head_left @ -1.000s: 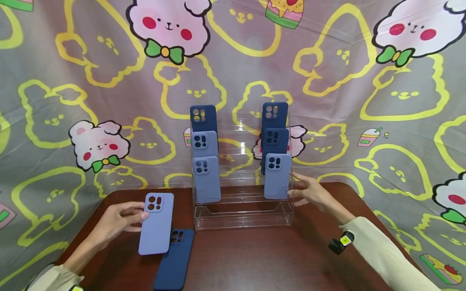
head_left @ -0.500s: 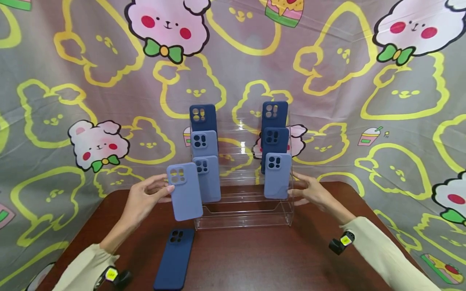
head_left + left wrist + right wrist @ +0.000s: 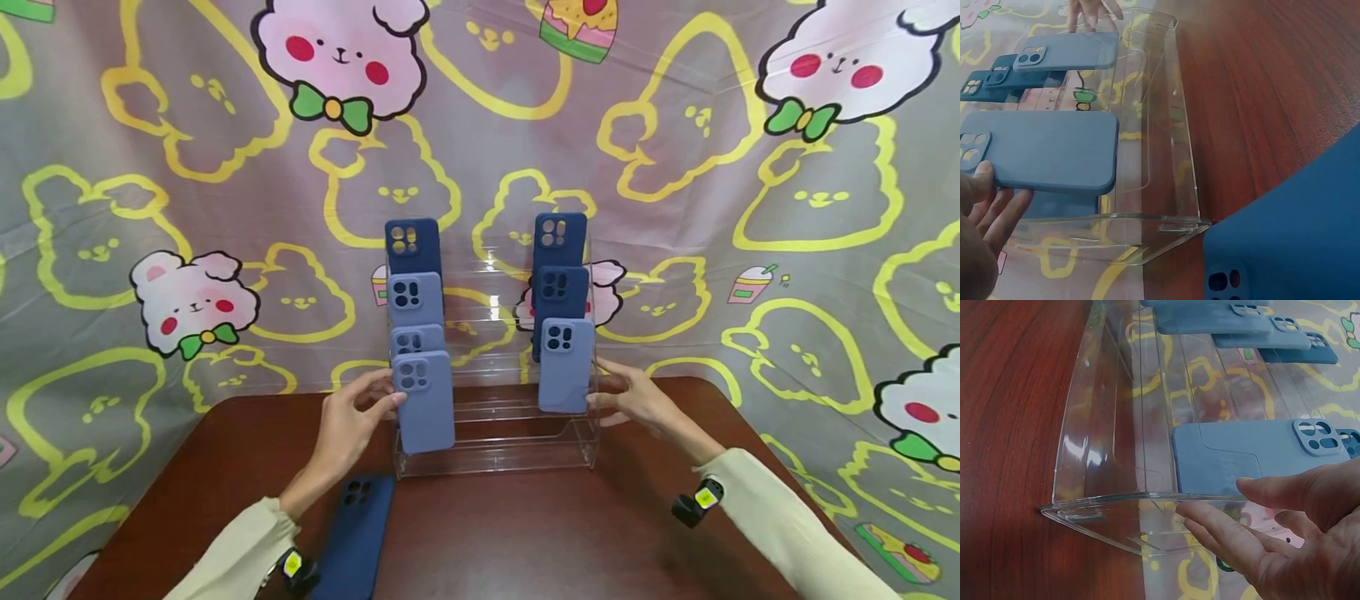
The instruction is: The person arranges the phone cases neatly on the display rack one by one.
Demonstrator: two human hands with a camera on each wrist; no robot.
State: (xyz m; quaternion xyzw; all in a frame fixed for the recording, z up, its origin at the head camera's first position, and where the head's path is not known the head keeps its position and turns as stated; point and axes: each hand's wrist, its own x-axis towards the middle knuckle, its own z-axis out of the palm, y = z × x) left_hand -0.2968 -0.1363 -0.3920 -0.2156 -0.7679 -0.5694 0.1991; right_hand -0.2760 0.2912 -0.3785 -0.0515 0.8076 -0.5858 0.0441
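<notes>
My left hand (image 3: 352, 421) pinches a light blue phone case (image 3: 427, 408) by its left edge, thumb on the back face and fingers behind. This phone case hangs in front of the lower left of a clear acrylic stand (image 3: 495, 458), overlapping another light blue phone case (image 3: 422, 335) there. My right hand (image 3: 630, 396) is at the stand's right side, its fingers fairly straight along the side panel (image 3: 1154, 506) and the thumb by the panel's front edge. Beside that thumb, a light blue phone case (image 3: 1229, 453) leans on the stand's lower right.
A dark blue phone case (image 3: 352, 542) lies on the brown table (image 3: 480, 533), partly under my left sleeve. Higher on the stand are a light blue case (image 3: 415, 296) and dark blue cases (image 3: 561, 287). A cartoon-print cloth (image 3: 480, 125) hangs behind.
My left hand has carried the light blue phone case up and to the right, from above the dark blue one to the stand's lower left. My right hand stays by the stand.
</notes>
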